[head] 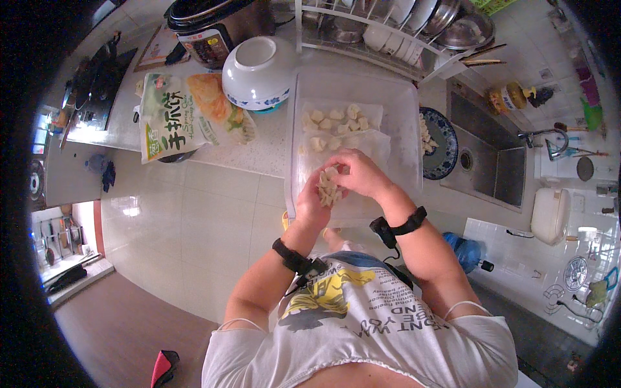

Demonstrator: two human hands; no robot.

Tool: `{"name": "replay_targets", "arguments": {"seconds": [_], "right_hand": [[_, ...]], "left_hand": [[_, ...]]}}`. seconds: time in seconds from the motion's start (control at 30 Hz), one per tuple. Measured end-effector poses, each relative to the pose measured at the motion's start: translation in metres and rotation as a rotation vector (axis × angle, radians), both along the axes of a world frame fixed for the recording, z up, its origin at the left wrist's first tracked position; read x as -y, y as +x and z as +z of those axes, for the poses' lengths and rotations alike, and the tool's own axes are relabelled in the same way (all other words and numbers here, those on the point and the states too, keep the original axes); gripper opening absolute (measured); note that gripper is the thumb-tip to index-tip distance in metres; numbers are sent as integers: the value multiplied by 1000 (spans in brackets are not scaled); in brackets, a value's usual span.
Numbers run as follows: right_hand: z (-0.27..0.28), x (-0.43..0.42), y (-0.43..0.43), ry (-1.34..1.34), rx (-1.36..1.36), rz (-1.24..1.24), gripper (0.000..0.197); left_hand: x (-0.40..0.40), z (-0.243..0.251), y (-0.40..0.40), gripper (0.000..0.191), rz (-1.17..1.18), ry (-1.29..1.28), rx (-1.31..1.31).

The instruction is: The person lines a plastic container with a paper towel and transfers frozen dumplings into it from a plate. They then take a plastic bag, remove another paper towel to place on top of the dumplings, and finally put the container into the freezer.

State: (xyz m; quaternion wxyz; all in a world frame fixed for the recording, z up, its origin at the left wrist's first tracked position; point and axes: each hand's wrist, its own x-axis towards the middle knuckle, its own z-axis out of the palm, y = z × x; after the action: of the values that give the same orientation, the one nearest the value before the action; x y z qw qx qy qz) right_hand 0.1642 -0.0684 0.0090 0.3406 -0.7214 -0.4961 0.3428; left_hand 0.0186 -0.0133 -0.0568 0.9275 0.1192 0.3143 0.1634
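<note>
My left hand [312, 201] cups a heap of small pale dumplings [329, 186], palm up. My right hand [358, 172] reaches over from the other side, its fingers closed in against the top of the heap. Both hands are above the near half of a translucent plastic bin [405, 160]. Inside the bin, white sheets [373, 144] carry more dumplings [336, 114], laid apart from one another. The hands hide part of the nearer sheet.
Right of the bin, a blue-rimmed plate [449, 145] holding dumplings stands beside a steel sink [490, 165]. To the left are an upturned white bowl [252, 72], a printed food bag [179, 116] and an electric cooker [208, 43]. A dish rack [368, 58] stands behind.
</note>
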Motion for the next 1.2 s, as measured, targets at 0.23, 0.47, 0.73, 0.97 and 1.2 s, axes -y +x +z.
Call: {"name": "replay_targets", "arguments": {"seconds": [0.23,0.47,0.73,0.97,1.2], "right_hand": [[-23,14,8,-38,-113,-244,16],[-56,19,34,84,140,-650,22],[-8,33,-5,177,136,-194,28],[-15,35,2,25,-54,-553,19],[-33,30,20,-19,752,-663,26]], "left_hand": [[4,3,8,42,-121,62,75],[7,4,18,41,-152,43,2],[8,2,16,43,-242,86,53],[8,18,24,43,-300,83,16],[7,22,32,54,-238,280,-53]]}}
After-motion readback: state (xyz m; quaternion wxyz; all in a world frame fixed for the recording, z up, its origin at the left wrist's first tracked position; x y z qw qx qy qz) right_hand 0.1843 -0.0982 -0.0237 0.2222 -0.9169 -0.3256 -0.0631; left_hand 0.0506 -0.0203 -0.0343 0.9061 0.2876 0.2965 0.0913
